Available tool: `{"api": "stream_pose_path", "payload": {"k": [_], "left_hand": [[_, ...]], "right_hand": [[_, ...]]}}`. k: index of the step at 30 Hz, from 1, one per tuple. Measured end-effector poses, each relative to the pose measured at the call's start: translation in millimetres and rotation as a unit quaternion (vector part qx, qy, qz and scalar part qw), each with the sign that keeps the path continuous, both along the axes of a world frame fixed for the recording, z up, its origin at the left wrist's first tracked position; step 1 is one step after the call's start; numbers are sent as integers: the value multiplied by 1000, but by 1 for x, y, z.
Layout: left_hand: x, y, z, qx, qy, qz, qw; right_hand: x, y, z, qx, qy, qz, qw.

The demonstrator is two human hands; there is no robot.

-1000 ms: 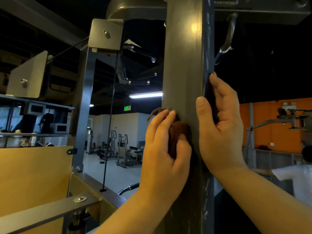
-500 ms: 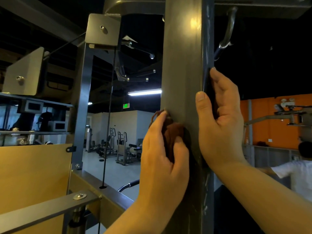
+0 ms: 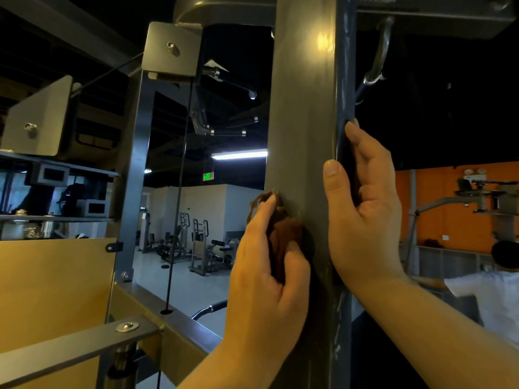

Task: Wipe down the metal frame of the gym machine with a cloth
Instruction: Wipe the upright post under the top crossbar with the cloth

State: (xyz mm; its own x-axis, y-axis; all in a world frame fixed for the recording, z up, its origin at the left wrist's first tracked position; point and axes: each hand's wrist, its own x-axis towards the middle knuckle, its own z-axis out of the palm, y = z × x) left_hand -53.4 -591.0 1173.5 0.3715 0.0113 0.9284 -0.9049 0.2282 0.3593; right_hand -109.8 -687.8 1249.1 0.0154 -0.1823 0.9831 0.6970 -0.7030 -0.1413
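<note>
1. At mid-height on the grey post [image 3: 303,122], against its front face near the left edge, sits the brown cloth [image 3: 283,234], bunched into a wad with a frayed end poking out at the top.
2. The left hand [image 3: 264,279] grips the cloth, fingers curled over its left side and thumb on its lower right, pressing it to the metal.
3. The right hand [image 3: 365,226] holds the post's right edge. Its thumb lies upright on the front face and its fingers wrap round the dark side.
4. The hands are near each other but apart, the right one higher.
5. The post stands upright through the whole view and meets a beam [image 3: 224,9] at the top. Its right edge shows scuffed paint.
6. Left of the post, a thin cable [image 3: 179,192] drops from a bolted plate [image 3: 171,49] to a sloping rail [image 3: 174,318]. Beside that are a yellow panel [image 3: 50,290] and a grey bar [image 3: 70,349] with a bolt.
7. Beyond the cable stand other machines [image 3: 202,248] on a pale floor, under a strip light [image 3: 238,155] and a green sign [image 3: 207,176].
8. Right of the post, a hook [image 3: 379,51] hangs overhead. Lower down, a person in a white shirt [image 3: 494,299] stands before an orange wall [image 3: 438,209].
</note>
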Motion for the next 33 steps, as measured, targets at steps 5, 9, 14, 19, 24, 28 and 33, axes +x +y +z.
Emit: {"api": "stream_pose_path", "payload": {"k": [5, 9, 14, 19, 24, 28, 33], "left_hand": [[5, -3, 26, -2, 2, -5, 1000], [-6, -3, -9, -12, -18, -2, 1000], [-1, -6, 5, -15, -31, -12, 999], [-12, -6, 16, 18, -16, -42, 999], [5, 7, 17, 41, -37, -38, 998], [-2, 1, 26, 13, -17, -12, 1000], [-11, -11, -6, -22, -32, -18, 999]], "right_hand": [[-1, 0, 1, -4, 1, -2, 1000], [0, 1, 0, 0, 4, 7, 1000], [1, 1, 0, 0, 1, 6, 1000], [0, 0, 0, 3, 3, 18, 1000], [0, 0, 0, 1, -1, 17, 1000], [-1, 0, 0, -1, 1, 8, 1000], [0, 1, -1, 4, -6, 10, 1000]]}}
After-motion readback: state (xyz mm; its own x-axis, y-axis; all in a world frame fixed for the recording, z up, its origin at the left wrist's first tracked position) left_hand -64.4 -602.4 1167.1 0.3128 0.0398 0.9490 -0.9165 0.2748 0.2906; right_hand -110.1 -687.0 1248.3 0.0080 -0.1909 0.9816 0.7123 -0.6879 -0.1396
